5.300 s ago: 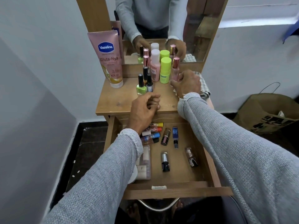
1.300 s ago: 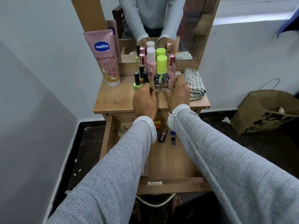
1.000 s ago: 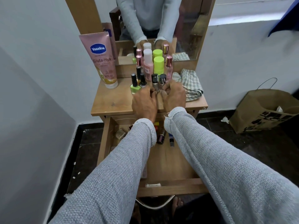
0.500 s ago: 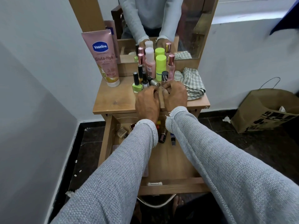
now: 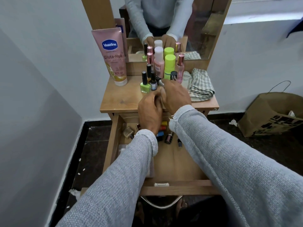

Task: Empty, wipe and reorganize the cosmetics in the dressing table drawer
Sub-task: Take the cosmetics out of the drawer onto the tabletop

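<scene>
The dressing table drawer (image 5: 173, 163) is pulled open below me. At its back lie several small cosmetics, among them yellow, red and blue caps (image 5: 163, 127), a lipstick (image 5: 168, 138) and a small glass bottle (image 5: 128, 131). My sleeves hide part of it. Both hands meet over the tabletop (image 5: 124, 99). My right hand (image 5: 177, 95) grips a small silver-capped bottle (image 5: 160, 82) that tilts to the left. My left hand (image 5: 150, 110) has curled fingers pressed against the right; what it holds is hidden. A black-capped bottle (image 5: 173, 74) stands just behind.
On the tabletop stand a green nail polish (image 5: 145, 86), a pink bottle (image 5: 159, 63), a lime-capped bottle (image 5: 169, 66), a pink perfume (image 5: 180, 68) and a Vaseline tube (image 5: 113, 58). A folded checked cloth (image 5: 201, 87) lies at the right. A paper bag (image 5: 275, 115) sits on the floor.
Two small bottles left the drawer and came up to the tabletop. One now stands among the others; the other has tipped to the left between my hands.
</scene>
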Demonstrator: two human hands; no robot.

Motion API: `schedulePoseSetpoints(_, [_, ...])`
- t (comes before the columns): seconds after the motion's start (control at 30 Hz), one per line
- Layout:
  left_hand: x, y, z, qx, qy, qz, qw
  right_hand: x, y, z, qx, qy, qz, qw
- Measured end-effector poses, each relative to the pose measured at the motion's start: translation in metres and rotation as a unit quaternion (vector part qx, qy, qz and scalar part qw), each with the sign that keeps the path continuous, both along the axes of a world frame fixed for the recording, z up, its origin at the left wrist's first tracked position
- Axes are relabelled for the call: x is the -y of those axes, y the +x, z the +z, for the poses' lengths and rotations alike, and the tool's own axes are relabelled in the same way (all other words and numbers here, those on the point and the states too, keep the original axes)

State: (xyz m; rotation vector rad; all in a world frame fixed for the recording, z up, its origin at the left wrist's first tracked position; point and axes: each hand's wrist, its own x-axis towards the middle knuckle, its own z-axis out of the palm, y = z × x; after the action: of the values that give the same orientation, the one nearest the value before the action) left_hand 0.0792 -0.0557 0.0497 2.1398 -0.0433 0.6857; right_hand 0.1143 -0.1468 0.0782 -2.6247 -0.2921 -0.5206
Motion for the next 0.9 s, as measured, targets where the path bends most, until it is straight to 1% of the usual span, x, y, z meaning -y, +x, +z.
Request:
schedulePoseSetpoints(0.13, [-0.012,-0.007,0.002,-0.024,-0.027,0.002,0.999,-0.010,0.011,0.009,-0.055,-0.089,0.001,0.994])
schedulePoseSetpoints(0.3, [-0.028,-0.008,0.005,-0.028,-0.026,0.024,0.999,-0.017,0.017,0.017,-0.093,-0.122,-0.031,0.988])
schedulePoseSetpoints(0.43, [-0.037,-0.004,0.008,-0.042,-0.063,0.038,0.996,-0.018,0.013,0.020,-0.114,-0.121,-0.030,0.986])
schedulePoseSetpoints(0.57, [-0.045,0.001,0.013,-0.075,-0.117,0.060,0.989,-0.018,0.008,0.021,-0.113,-0.089,-0.044,0.989])
schedulePoseSetpoints(0.73, [-0.057,0.015,0.021,-0.152,-0.141,0.023,0.978,-0.014,-0.007,0.016,-0.110,-0.038,-0.066,0.991])
schedulePoseSetpoints(0.9, [-0.059,0.018,0.031,-0.192,-0.157,-0.020,0.969,-0.015,-0.008,0.022,-0.116,-0.039,-0.082,0.989])
